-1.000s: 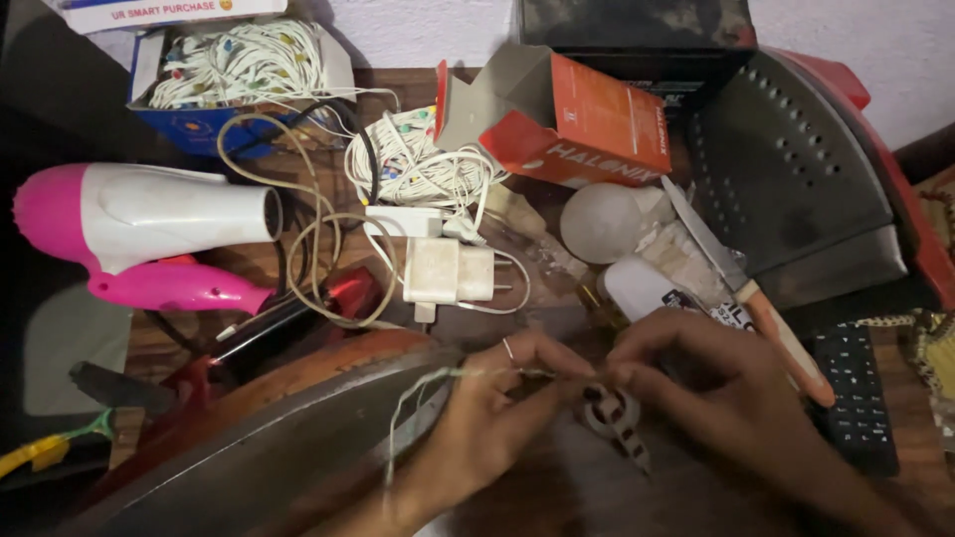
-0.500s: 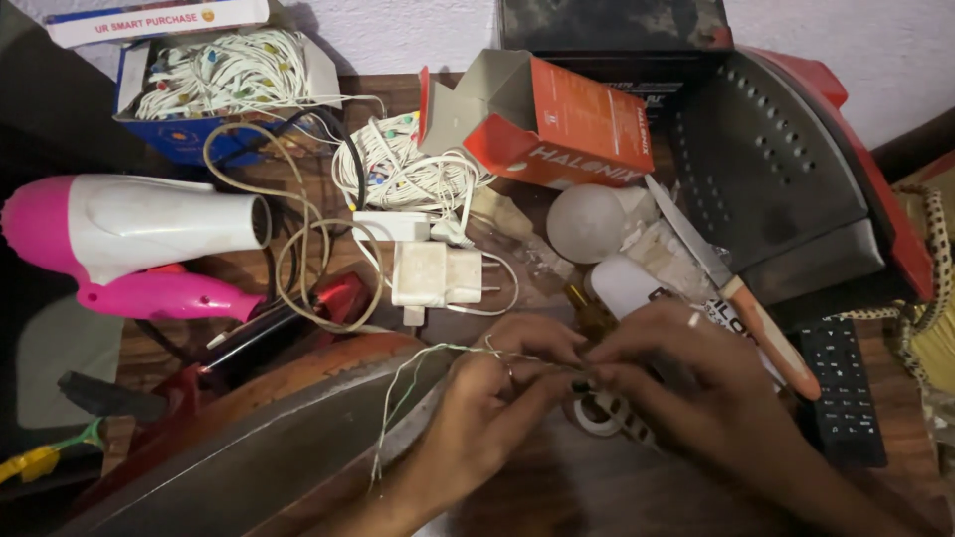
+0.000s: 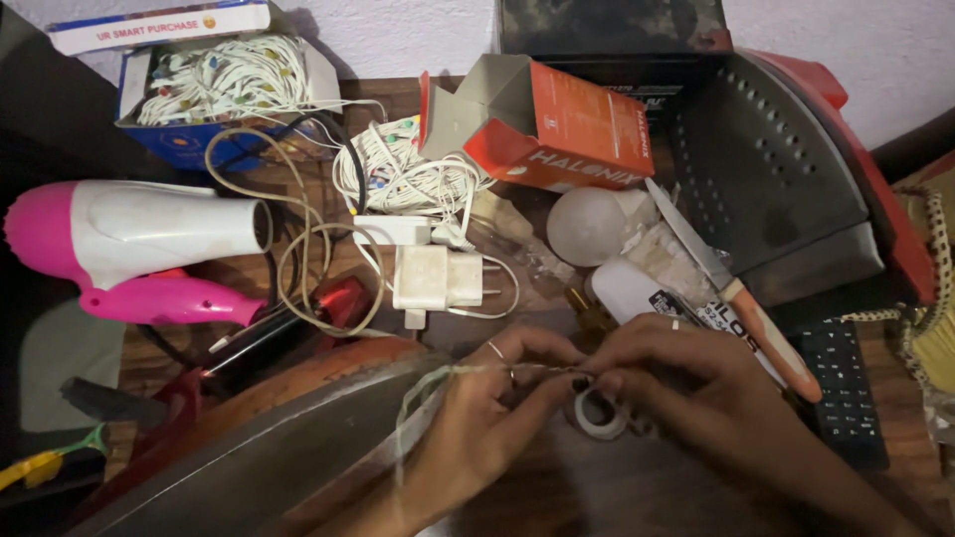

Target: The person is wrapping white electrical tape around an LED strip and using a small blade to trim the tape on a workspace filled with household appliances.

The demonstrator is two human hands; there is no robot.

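Fingertips of left hand (image 3: 492, 418) and right hand (image 3: 686, 383) pinched on thin wire (image 3: 468, 370)

Home repair corner, cluttered wooden worktop (image 3: 557, 497) against a plain wall, pink hair dryer (image 3: 129, 239), white charger (image 3: 438, 280), string lights in box (image 3: 214, 85), bulb (image 3: 585, 225), knife (image 3: 731, 288), remote (image 3: 846, 403)

Glossy plastic hair dryer (image 3: 139, 234), matt cardboard box (image 3: 557, 124), wooden table (image 3: 398, 99)

The light is dim and warm. The pink and white hair dryer (image 3: 134, 244) looks brightest, with a little shine. Below it, the corner is dark shadow. Both hands, right of it, look slightly blurry.
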